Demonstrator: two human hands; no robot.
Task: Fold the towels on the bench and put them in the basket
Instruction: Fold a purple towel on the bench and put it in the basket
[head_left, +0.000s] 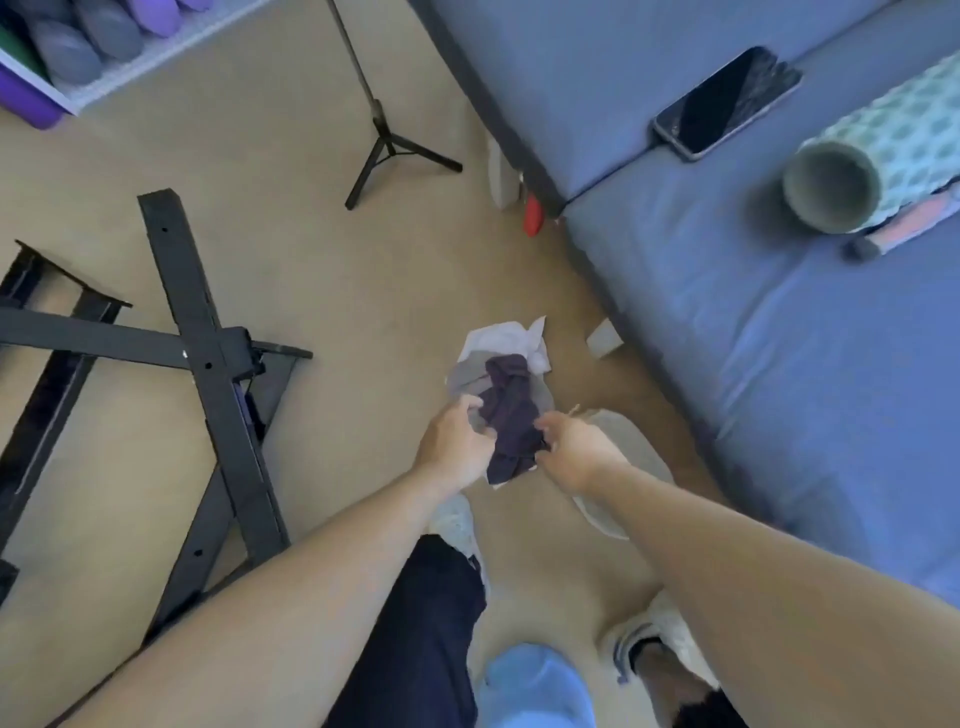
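Towels (506, 395) lie in one crumpled pile on the floor, beside the blue bench's (753, 338) edge: white, grey and dark purple. Left hand (457, 447) and right hand (576, 449), fingers curled, each pinch the purple one.

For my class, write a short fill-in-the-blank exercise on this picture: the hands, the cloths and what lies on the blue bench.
1. Both hands, the left hand and the right hand, hold a crumpled dark ____ cloth.
2. The phone lies on the blue ____.
3. The black tripod stands on the ____.
4. Under the dark cloth lie a grey towel and a ____ one.

Missing words: purple; bench; floor; white
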